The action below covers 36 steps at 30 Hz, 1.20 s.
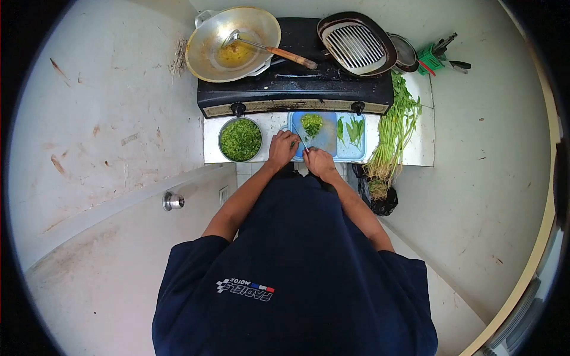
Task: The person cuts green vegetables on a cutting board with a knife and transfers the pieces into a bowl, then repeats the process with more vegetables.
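Note:
My right hand (320, 164) is closed around the handle of a knife (302, 140), its thin blade pointing up and left over the blue cutting board (325, 142). Curled at the board's left edge, my left hand (284, 147) has its fingers bent close beside the blade. Whatever those fingers pinch is mostly hidden, though a bit of green shows near the tips. A small heap of chopped greens (312, 124) lies on the board just beyond the knife. Several whole green leaves (355, 130) rest to its right on a light blue tray (363, 142).
A round bowl of chopped greens (240, 140) stands left of my hands. Behind is a black gas stove (297, 89), bearing a wok (199, 56) with a wooden-handled ladle (288, 57) and a grill pan (356, 47). Long-stemmed greens (392, 130) hang over the counter's front edge at right.

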Each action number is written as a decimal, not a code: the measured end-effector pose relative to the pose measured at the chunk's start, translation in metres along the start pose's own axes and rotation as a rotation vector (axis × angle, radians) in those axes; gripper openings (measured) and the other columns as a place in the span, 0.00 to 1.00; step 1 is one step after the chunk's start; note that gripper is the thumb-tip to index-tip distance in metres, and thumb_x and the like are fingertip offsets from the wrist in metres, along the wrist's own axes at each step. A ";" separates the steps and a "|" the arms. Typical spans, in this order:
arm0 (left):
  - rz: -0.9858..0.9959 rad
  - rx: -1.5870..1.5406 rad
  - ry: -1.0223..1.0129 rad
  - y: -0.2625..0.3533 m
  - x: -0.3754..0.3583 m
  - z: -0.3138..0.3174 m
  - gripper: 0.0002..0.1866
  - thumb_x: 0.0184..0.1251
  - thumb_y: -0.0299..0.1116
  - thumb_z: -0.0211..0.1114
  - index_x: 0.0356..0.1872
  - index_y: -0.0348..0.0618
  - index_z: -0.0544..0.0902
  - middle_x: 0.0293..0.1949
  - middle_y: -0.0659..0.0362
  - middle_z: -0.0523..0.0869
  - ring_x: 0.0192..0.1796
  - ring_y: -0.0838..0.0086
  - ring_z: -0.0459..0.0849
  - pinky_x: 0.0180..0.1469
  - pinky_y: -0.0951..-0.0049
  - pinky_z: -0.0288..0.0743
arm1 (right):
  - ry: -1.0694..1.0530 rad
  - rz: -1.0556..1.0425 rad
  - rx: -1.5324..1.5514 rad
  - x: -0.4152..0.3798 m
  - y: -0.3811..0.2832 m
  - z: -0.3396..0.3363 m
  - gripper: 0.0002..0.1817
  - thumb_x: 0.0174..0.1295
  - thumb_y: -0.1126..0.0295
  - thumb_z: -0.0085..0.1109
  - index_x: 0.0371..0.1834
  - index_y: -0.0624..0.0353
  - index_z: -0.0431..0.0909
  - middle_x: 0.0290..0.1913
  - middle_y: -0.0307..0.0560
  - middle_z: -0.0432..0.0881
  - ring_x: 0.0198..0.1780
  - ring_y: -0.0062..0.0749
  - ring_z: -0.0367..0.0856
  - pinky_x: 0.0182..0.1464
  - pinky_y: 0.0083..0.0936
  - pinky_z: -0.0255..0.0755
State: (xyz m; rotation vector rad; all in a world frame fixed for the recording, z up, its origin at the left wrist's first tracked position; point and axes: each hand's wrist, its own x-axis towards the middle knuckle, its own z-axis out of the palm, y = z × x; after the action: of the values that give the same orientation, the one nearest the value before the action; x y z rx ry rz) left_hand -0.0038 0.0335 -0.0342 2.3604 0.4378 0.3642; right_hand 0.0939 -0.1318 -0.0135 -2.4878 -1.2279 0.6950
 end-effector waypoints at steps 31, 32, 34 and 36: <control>0.030 -0.023 0.004 -0.004 -0.006 -0.006 0.08 0.64 0.28 0.71 0.42 0.48 0.93 0.41 0.58 0.88 0.47 0.57 0.82 0.55 0.56 0.76 | 0.013 0.018 -0.049 -0.009 0.006 0.004 0.26 0.79 0.53 0.49 0.36 0.65 0.85 0.34 0.66 0.89 0.38 0.63 0.90 0.44 0.52 0.84; 0.032 -0.025 0.006 -0.005 -0.006 -0.006 0.08 0.64 0.28 0.71 0.42 0.48 0.93 0.40 0.58 0.88 0.47 0.57 0.82 0.55 0.57 0.76 | 0.023 0.028 -0.050 -0.011 0.006 0.004 0.26 0.79 0.53 0.49 0.36 0.65 0.85 0.34 0.66 0.89 0.38 0.63 0.90 0.44 0.52 0.84; 0.030 -0.034 0.008 -0.005 -0.006 -0.005 0.08 0.64 0.28 0.71 0.42 0.48 0.93 0.39 0.58 0.88 0.46 0.57 0.82 0.55 0.57 0.76 | 0.017 0.027 -0.043 -0.011 0.007 0.003 0.26 0.79 0.52 0.49 0.36 0.65 0.85 0.34 0.66 0.89 0.38 0.63 0.90 0.44 0.53 0.84; 0.021 -0.048 0.005 -0.004 -0.005 -0.005 0.08 0.64 0.28 0.71 0.41 0.48 0.93 0.38 0.58 0.88 0.46 0.57 0.82 0.55 0.57 0.76 | 0.007 0.029 -0.030 -0.011 0.007 0.001 0.26 0.79 0.52 0.49 0.36 0.65 0.85 0.34 0.66 0.89 0.38 0.64 0.90 0.44 0.53 0.84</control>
State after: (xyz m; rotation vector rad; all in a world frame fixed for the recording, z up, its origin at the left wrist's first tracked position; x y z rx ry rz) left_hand -0.0111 0.0375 -0.0337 2.3194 0.4023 0.3866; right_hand 0.0919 -0.1446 -0.0143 -2.5352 -1.2109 0.6785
